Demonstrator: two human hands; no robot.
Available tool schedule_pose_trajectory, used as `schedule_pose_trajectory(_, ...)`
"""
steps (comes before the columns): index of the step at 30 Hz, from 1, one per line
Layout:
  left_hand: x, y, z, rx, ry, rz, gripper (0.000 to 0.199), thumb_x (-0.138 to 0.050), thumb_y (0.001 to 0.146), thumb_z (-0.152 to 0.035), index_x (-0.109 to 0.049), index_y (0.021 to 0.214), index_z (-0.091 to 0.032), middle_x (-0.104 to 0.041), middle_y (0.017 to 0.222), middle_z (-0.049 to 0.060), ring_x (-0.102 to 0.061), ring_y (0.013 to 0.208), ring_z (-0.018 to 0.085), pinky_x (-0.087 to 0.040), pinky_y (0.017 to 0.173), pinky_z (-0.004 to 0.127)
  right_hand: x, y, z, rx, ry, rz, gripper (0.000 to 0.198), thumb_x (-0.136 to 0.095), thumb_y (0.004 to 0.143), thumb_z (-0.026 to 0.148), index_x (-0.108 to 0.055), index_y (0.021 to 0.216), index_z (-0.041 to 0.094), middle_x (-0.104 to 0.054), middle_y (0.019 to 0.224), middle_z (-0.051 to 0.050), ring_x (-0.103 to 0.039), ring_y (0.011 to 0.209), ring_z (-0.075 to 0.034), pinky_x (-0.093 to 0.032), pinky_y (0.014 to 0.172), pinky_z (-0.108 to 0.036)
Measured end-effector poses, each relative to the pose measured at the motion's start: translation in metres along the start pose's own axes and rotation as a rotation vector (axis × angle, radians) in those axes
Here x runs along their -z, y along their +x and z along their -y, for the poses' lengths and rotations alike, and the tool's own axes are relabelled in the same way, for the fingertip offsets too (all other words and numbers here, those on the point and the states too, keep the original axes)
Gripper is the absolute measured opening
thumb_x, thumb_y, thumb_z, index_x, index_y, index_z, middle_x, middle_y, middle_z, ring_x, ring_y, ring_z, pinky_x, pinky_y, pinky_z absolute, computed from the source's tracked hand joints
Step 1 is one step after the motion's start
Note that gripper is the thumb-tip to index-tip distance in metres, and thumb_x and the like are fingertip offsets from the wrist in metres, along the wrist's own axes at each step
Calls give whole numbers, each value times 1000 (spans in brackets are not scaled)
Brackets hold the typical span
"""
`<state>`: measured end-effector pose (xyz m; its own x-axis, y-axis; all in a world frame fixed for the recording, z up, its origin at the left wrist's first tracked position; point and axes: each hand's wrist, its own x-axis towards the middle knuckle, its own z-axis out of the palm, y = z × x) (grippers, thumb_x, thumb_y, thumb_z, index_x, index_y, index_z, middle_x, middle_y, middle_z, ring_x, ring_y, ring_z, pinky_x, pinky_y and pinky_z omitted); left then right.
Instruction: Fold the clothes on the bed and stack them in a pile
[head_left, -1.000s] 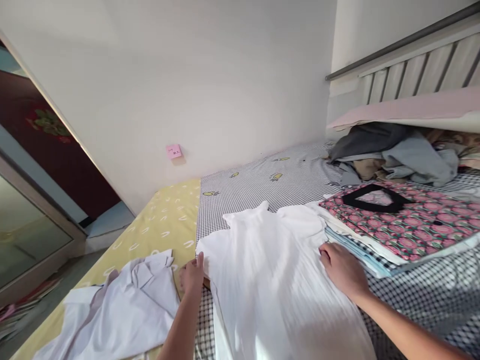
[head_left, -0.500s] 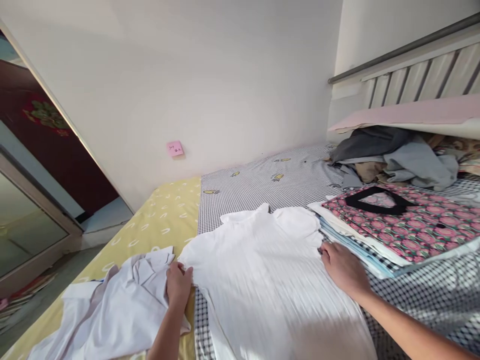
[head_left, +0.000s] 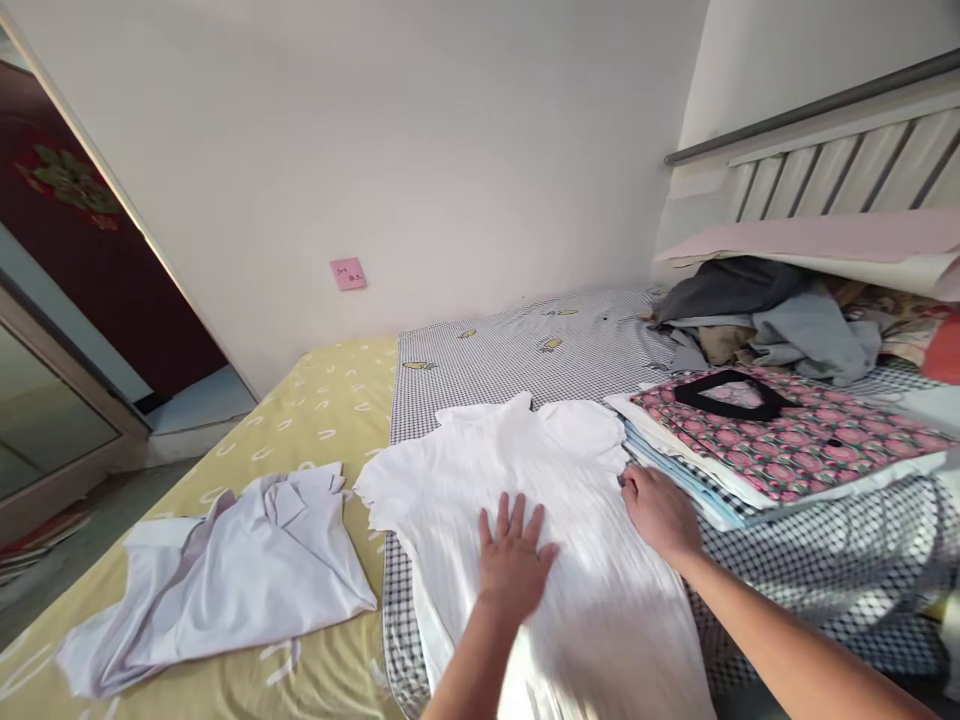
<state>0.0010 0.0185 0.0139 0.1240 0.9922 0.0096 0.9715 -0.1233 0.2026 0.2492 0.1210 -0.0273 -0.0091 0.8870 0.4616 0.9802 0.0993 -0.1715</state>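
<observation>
A white short-sleeved blouse [head_left: 577,540] lies spread out on the bed, collar toward the wall. Flat on its chest rests my left hand [head_left: 514,560], fingers spread. My right hand [head_left: 664,510] has its fingers closed on the blouse's right edge, just below the sleeve; the fingertips are partly hidden. To the left is a pale lavender-white shirt [head_left: 255,570], loosely bunched on the yellow sheet. Close beyond my right hand stands a stack of folded clothes, topped by a pink floral garment [head_left: 802,440] with a black neckline.
The bed has a yellow sheet [head_left: 330,400] on the left and a black-and-white checked sheet [head_left: 487,365] on the right. Heaped grey clothes [head_left: 817,320] lie under a pink board [head_left: 825,235] near the slatted headboard [head_left: 847,165]. A pink note [head_left: 348,274] sticks to the wall.
My left hand has left the blouse's left sleeve and moved right, onto its chest, opening flat. My right hand stays at the right edge. The view has shifted slightly.
</observation>
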Motion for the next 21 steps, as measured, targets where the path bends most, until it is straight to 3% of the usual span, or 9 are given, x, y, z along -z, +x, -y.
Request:
schedule_pose_trajectory(3,-14,-2,-14,107,-34,10,61,-26,105,-55,-32,161,-31,-24,171,-1,-10,161,30,-13,129,67,2,0,1,3,-3,3,14,-52,96,16,-65,91,19,-68,88,-6,-56,77,-19,-30,70,-31)
schedule_pose_trajectory(6,-17,-12,-15,114,-58,-29,59,-27,105,-54,-35,159,-32,-28,170,-3,-11,161,28,-12,130,65,2,0,0,-1,-10,25,16,-51,97,17,-66,94,18,-68,89,-7,-57,77,-19,-31,69,-31)
schedule_pose_trajectory(13,-35,-77,-13,206,-80,-150,55,-39,103,-50,-39,157,-39,-33,169,-3,-20,159,34,-18,126,73,5,0,-5,23,-8,67,20,-49,98,20,-68,93,19,-68,88,-9,-59,79,-22,-32,67,-32)
schedule_pose_trajectory(17,-41,-125,1,322,-32,-200,58,-44,99,-28,-43,156,-37,-35,168,0,-22,159,37,-19,125,74,7,-1,-4,25,5,67,22,-47,98,19,-69,95,17,-68,89,-11,-60,80,-24,-31,67,-33)
schedule_pose_trajectory(21,-35,-177,35,562,91,-216,58,-40,94,-16,-58,146,-36,-40,166,2,-32,156,34,-18,126,70,6,-2,-5,7,32,60,22,-48,98,20,-70,98,17,-69,90,-13,-59,79,-25,-29,66,-34)
